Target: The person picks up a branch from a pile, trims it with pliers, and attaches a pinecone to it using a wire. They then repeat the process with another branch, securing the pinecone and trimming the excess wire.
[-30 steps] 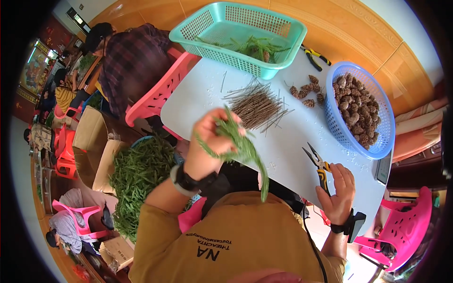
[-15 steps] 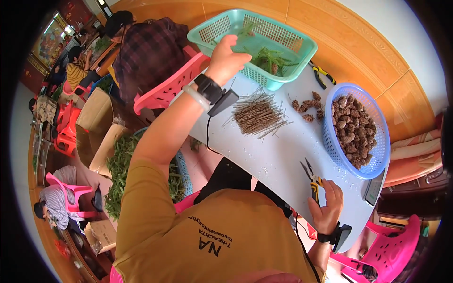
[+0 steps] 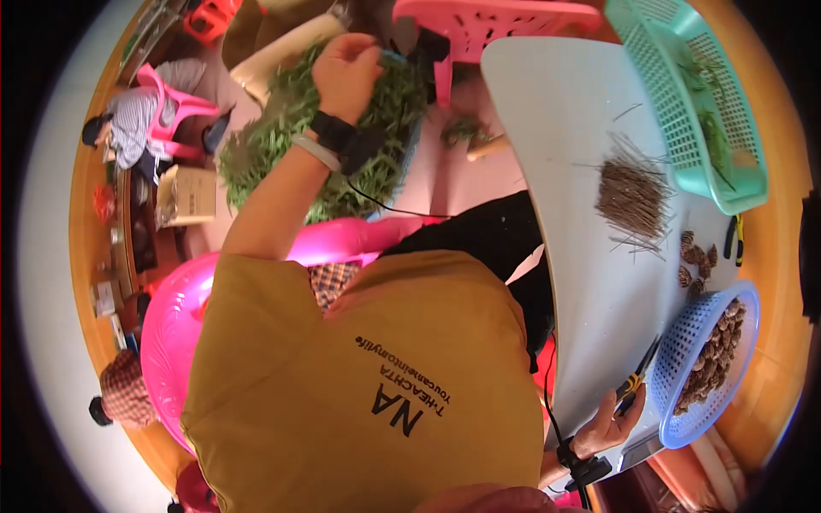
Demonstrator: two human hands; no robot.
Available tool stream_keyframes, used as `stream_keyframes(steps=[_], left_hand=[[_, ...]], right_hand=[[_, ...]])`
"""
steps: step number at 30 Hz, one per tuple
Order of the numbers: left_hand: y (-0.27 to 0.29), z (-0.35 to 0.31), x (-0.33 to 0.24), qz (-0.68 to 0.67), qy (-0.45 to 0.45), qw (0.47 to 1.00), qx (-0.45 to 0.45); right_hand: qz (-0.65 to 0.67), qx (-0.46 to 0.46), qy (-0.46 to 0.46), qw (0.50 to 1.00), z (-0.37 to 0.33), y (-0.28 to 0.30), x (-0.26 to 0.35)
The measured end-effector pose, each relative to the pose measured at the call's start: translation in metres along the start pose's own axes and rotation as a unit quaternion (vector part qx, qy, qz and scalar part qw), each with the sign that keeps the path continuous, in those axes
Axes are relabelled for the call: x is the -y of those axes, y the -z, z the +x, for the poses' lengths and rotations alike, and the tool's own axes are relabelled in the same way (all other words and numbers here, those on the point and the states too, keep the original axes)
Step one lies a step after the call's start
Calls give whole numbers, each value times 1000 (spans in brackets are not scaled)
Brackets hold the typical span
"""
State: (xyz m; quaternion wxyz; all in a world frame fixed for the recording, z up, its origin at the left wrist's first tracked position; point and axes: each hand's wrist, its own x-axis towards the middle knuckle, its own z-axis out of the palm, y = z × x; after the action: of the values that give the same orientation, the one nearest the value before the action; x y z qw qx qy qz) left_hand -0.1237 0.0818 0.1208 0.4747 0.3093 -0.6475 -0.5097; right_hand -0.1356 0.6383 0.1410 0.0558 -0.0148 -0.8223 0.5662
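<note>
So we're hanging our left hand (image 3: pixel 346 77) over a big heap of green leafy sprigs (image 3: pixel 282 137) in the upper left of the frame. Its fingers are curling inward, but we're not managing to see the fingertips, so we can't be sure whether that grip is holding any greenery.

Down at the lower right, our right hand (image 3: pixel 607 426) is resting by the table (image 3: pixel 573 111) edge, with its fingers partly bent and touching the yellow-and-black handles of some long-nose pliers (image 3: pixel 633 385). Whether that grip is really closing on them, we're not able to tell. The pliers' nose is pointing toward the upper right, just beside a bluish-purple plastic basket (image 3: pixel 676 359) that's tilting in our view and holding lots of brown pine cones (image 3: pixel 714 355).

Further up the table, a bundle of thin brown stems (image 3: pixel 633 197) is lying right of center, with a few strays sticking out. A few loose pine cones (image 3: pixel 697 261) are sitting between that bundle and the purple basket. A mint-green perforated basket (image 3: pixel 744 192) is filling the upper right corner, with some green sprigs (image 3: pixel 717 141) lying inside.

We're also spotting a pink plastic chair (image 3: pixel 505 17) along the top edge and a cardboard box (image 3: pixel 186 195) at the left.
</note>
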Motion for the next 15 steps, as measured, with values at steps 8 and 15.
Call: stream_keyframes(steps=[8,15], left_hand=[[75,-46,115,276,214,932,97],[-8,-62,71,277,23,904,324]], right_hand=[[-91,-38,1,995,3,-18,8],[-280,43,171,944,6,-18,8]])
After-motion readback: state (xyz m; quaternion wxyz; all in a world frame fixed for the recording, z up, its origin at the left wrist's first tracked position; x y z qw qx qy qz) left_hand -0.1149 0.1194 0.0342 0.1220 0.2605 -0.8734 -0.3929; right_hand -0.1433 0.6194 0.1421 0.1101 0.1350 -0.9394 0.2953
